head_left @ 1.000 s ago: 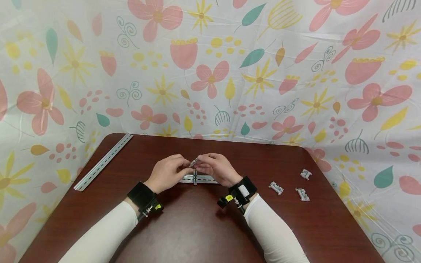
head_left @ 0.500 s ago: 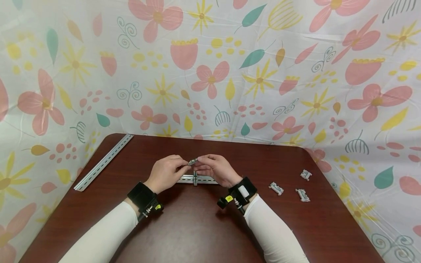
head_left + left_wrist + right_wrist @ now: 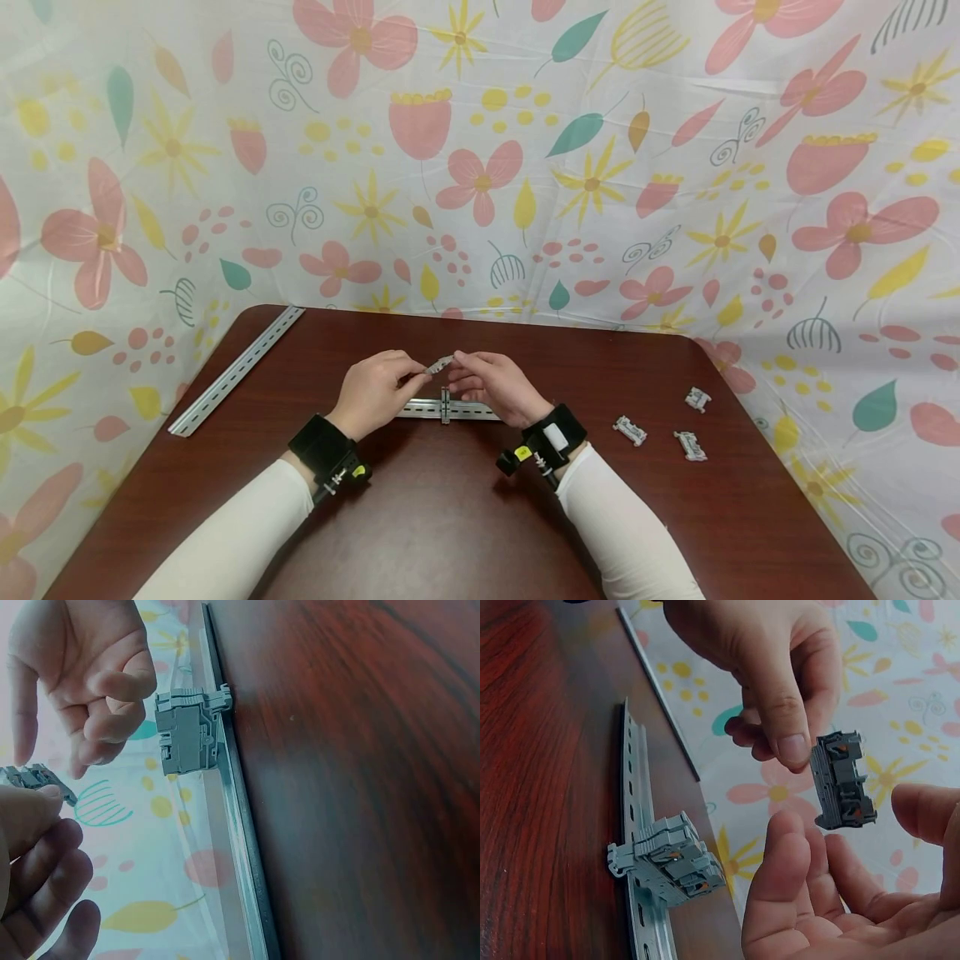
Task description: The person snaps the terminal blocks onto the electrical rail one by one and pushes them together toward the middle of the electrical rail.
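Note:
My left hand [image 3: 378, 392] pinches a small grey terminal block [image 3: 844, 780] by one end between thumb and fingers, above the table. My right hand [image 3: 498, 385] is beside the block's other end, thumb and fingers spread apart around it without gripping. In the right wrist view a gap shows between thumb and block; whether a fingertip touches it I cannot tell. Below both hands lies a slotted metal DIN rail [image 3: 423, 407], partly hidden by them. Terminal blocks [image 3: 675, 859] stand on the rail near its visible middle, seen side-on in the left wrist view.
A second DIN rail [image 3: 236, 371] lies slantwise along the left side of the brown table [image 3: 420, 517]. Toward the right lie three loose terminal blocks: one nearer [image 3: 630, 430], one behind [image 3: 697, 397] and one further right [image 3: 690, 444]. A flowered curtain [image 3: 480, 167] hangs behind.
The held terminal block has turned to a flatter slant. The left hand has shifted slightly left, and the right fingers have loosened from around the block, uncovering more of the rail.

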A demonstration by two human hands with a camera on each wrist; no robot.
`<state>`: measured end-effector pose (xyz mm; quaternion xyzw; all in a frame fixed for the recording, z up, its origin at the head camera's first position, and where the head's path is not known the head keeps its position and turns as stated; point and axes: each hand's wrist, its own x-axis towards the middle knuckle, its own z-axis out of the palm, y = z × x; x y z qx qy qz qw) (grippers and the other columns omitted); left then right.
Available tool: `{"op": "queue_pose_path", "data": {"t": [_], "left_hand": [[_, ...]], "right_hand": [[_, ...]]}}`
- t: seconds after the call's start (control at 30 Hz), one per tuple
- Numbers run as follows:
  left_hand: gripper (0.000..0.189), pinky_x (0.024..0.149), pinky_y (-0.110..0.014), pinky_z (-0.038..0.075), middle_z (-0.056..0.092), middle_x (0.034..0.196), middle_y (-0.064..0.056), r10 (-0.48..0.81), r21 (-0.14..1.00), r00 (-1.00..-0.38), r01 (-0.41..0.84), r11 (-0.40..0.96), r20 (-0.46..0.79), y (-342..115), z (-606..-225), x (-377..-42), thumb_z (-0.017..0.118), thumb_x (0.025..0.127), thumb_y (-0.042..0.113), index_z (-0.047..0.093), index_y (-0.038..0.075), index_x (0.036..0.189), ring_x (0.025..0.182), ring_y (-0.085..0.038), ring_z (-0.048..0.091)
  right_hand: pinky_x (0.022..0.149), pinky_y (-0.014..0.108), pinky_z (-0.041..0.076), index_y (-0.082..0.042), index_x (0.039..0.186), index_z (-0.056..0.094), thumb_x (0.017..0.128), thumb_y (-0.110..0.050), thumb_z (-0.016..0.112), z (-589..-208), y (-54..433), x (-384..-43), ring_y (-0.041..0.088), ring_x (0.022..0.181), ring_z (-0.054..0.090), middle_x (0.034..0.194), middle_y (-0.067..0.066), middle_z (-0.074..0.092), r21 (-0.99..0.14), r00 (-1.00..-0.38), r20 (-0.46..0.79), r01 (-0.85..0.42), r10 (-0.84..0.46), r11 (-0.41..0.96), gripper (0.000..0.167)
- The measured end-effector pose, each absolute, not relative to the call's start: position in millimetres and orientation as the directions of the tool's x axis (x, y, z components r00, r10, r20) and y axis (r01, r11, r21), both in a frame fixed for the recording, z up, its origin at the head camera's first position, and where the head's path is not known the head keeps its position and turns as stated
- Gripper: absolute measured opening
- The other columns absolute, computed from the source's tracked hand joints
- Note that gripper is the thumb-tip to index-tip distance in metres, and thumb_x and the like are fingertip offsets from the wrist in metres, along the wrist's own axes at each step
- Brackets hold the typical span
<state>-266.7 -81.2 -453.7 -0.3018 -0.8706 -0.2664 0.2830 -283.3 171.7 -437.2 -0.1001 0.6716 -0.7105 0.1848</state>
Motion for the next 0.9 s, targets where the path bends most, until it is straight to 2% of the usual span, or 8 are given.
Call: {"op": "queue_pose_path", "data": {"t": [0.23,0.47,0.6,0.8,0.9], "left_hand": [[0.007,0.065,-0.033,0.056,0.075,0.089,0.005,0.381,0.290,-0.659,0.677,0.677,0.648,-80.3,-453.8,-265.8,0.090,0.097,0.020,0.088,0.016,0.102,0.077,-0.013,0.067],[0.005,0.067,-0.034,0.057,0.076,0.090,0.006,0.389,0.297,-0.661,0.682,0.669,0.642,-78.9,-453.8,-263.5,0.090,0.096,0.019,0.087,0.018,0.100,0.079,-0.013,0.069],[0.006,0.067,-0.034,0.057,0.076,0.091,0.006,0.395,0.293,-0.654,0.689,0.663,0.645,-77.9,-455.0,-262.7,0.091,0.096,0.020,0.086,0.018,0.098,0.079,-0.012,0.068],[0.006,0.067,-0.033,0.057,0.075,0.090,0.008,0.404,0.297,-0.660,0.689,0.661,0.634,-76.3,-457.6,-262.8,0.091,0.096,0.019,0.085,0.019,0.096,0.078,-0.011,0.067],[0.006,0.067,-0.033,0.057,0.075,0.090,0.008,0.407,0.303,-0.663,0.691,0.656,0.629,-75.2,-457.7,-262.0,0.091,0.096,0.020,0.084,0.020,0.095,0.078,-0.010,0.067]], "right_hand": [[0.077,0.028,0.058,0.003,0.130,0.069,0.112,-0.040,0.069,-435.5,168.8,-280.0,0.021,0.094,0.075,0.110,0.014,0.074,-0.993,-0.904,-0.104,0.117,-0.414,-0.005,0.046],[0.073,0.028,0.055,0.002,0.120,0.072,0.113,-0.033,0.069,-436.1,166.4,-278.4,0.019,0.088,0.074,0.102,0.010,0.074,-0.995,-0.902,-0.090,0.102,-0.422,-0.005,0.036],[0.071,0.029,0.053,0.000,0.113,0.074,0.113,-0.030,0.070,-437.1,163.9,-276.9,0.020,0.084,0.071,0.097,0.010,0.073,-0.999,-0.909,-0.052,0.040,-0.414,0.036,0.030],[0.068,0.035,0.050,0.000,0.100,0.074,0.113,-0.031,0.069,-440.0,160.9,-274.9,0.027,0.075,0.061,0.091,0.024,0.069,-0.981,-0.921,0.010,-0.084,-0.389,0.173,0.034],[0.066,0.035,0.049,-0.001,0.095,0.073,0.113,-0.030,0.069,-441.5,159.8,-274.3,0.031,0.073,0.059,0.086,0.021,0.070,-0.973,-0.929,0.029,-0.111,-0.370,0.204,0.034]]}}
